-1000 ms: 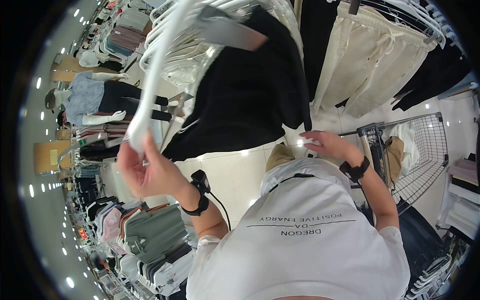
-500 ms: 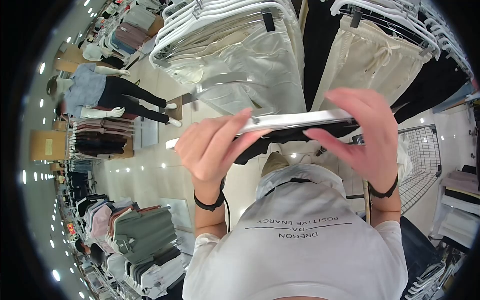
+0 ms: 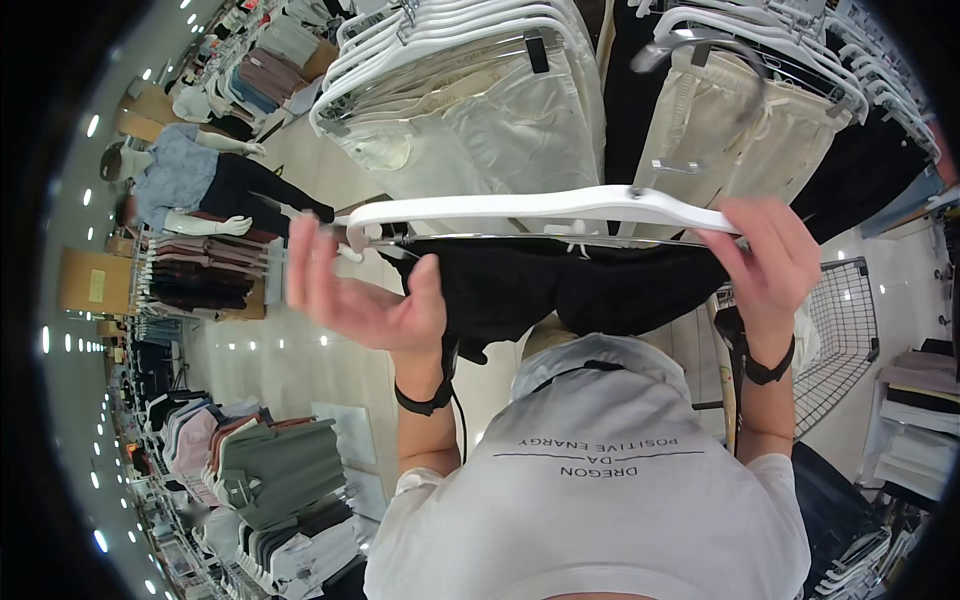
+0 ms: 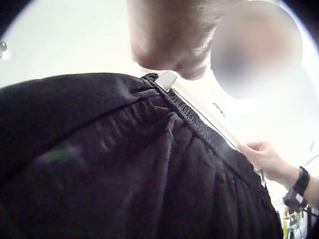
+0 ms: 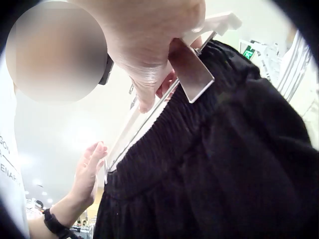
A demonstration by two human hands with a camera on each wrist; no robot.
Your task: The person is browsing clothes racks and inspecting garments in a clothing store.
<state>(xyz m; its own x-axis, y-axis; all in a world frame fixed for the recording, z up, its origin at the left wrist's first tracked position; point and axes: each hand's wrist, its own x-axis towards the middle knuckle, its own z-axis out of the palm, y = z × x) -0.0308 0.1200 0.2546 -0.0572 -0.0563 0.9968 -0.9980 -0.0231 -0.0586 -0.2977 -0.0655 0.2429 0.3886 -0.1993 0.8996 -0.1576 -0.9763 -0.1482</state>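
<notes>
My right hand (image 3: 770, 255) grips one end of a white clip hanger (image 3: 500, 208), thumb underneath and fingers over it. Black pants (image 3: 600, 285) with a gathered elastic waist hang from the hanger's metal bar. A metal clip (image 5: 194, 74) holds the waistband close below my right hand in the right wrist view. At the hanger's other end, my left hand (image 3: 370, 300) is raised palm up with its fingers extended. Another clip (image 4: 166, 80) shows on the waistband under that hand in the left wrist view. The hanger's hook (image 3: 700, 45) points away from me, slightly blurred.
Ahead are racks of white pants (image 3: 500, 130) and cream drawstring pants (image 3: 740, 120) on white hangers. A wire shopping cart (image 3: 840, 340) stands on my right. Mannequins (image 3: 190, 180) and racks of shirts (image 3: 280, 470) are to the left, with folded clothes (image 3: 920, 410) at the far right.
The hanger swung from upright in my left hand to level across my front. My right hand took hold of its right end; my left hand let go and moved left with fingers opened.
</notes>
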